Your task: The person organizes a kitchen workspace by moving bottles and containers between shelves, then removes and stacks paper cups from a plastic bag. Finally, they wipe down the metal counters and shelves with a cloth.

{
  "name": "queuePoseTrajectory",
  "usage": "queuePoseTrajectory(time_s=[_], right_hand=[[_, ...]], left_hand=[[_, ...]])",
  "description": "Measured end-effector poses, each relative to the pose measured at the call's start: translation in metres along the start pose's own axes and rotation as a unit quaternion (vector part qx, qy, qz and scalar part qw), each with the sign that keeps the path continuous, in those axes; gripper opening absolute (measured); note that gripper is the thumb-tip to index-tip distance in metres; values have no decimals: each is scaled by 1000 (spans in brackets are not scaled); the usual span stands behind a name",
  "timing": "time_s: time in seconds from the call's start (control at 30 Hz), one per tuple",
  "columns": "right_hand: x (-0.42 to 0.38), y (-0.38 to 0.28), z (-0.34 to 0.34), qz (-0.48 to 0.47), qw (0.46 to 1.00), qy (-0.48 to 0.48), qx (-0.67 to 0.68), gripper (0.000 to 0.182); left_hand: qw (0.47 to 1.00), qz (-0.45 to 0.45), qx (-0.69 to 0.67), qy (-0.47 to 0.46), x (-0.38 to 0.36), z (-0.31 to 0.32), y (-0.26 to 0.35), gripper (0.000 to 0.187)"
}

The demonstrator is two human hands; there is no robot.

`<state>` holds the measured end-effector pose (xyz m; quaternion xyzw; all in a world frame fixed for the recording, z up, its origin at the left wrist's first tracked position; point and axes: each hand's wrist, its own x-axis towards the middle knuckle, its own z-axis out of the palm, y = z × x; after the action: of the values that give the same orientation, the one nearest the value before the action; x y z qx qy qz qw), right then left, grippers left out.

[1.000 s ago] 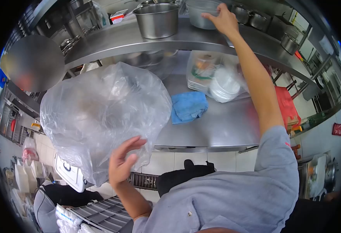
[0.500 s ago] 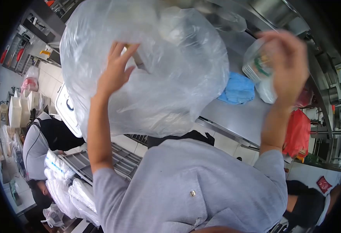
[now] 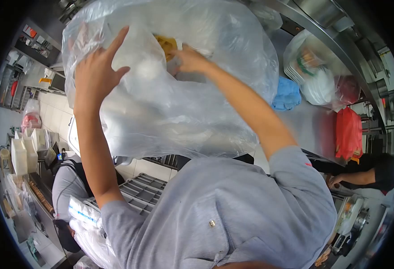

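Large translucent bag (image 3: 179,107), open, wrinkled, on counter (image 3: 307,127)

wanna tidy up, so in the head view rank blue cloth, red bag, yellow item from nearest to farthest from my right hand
1. Yellow item: just left of your right hand, in the big plastic bag's opening.
2. Blue cloth: right, beside that bag.
3. Red bag: far right.

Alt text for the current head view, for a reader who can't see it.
A person's right hand reaches into the opening of a large, translucent plastic bag, beside something yellow; the left hand, thumb and forefinger spread, is at the bag's left. A blue cloth lies on the metal counter.
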<state>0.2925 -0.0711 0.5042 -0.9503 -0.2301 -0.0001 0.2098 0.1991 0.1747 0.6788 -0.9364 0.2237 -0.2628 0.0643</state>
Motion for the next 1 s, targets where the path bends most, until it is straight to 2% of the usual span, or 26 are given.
queuePoseTrajectory(time_s=[0.03,0.1,0.13,0.17,0.33,0.37,0.43,0.47,0.5,0.6,0.63,0.7,0.73,0.8,0.83,0.9,0.93,1.0], right_hand=[[6,2,18,1,1000,4,0,71],[9,0,48,-16,970,241,24,66],[11,6,52,-55,957,277,69,55],[14,8,49,-59,954,281,91,55],[-29,35,-12,-46,962,250,98,52],[-46,42,-31,-51,966,240,82,51],[-85,49,-71,-75,974,209,36,50],[-106,45,-91,-101,978,182,10,50],[-123,37,-107,-133,979,153,-17,49],[-171,-30,-143,-226,971,36,-67,50],[-183,-50,-145,-247,966,1,-73,51],[-202,-73,-131,-307,949,-65,14,48],[-211,-79,-118,-328,939,-96,14,48],[-229,-83,-76,-290,940,-153,96,48],[-234,-83,-50,-300,933,-178,92,48],[-247,-85,2,-302,914,-205,176,47],[-245,-92,21,-304,908,-229,174,47],[-232,-115,64,-315,900,-269,140,50]], left_hand=[[999,22,18,19,0,0,-2,92],[992,-63,-43,-100,-2,-6,4,90],[984,-93,-61,-140,-4,-5,3,89],[993,-56,-48,-95,-8,3,0,84],[997,-5,-82,14,-36,18,7,69],[995,2,-94,41,-42,20,11,65],[961,-46,-267,53,-60,29,32,62],[944,-17,-300,133,-70,30,48,58],[917,-30,-373,138,-83,36,65,59],[843,-72,-505,174,-132,45,132,64],[841,-110,-497,182,-149,41,156,64],[775,-197,-566,200,-181,30,197,72],[768,-232,-559,211,-201,25,209,72],[743,-296,-574,178,-246,22,227,66],[732,-320,-572,186,-269,23,235,66],[720,-389,-556,145,-317,28,249,56],[716,-412,-534,178,-340,37,253,51],[709,-490,-470,189,-392,68,274,51]])
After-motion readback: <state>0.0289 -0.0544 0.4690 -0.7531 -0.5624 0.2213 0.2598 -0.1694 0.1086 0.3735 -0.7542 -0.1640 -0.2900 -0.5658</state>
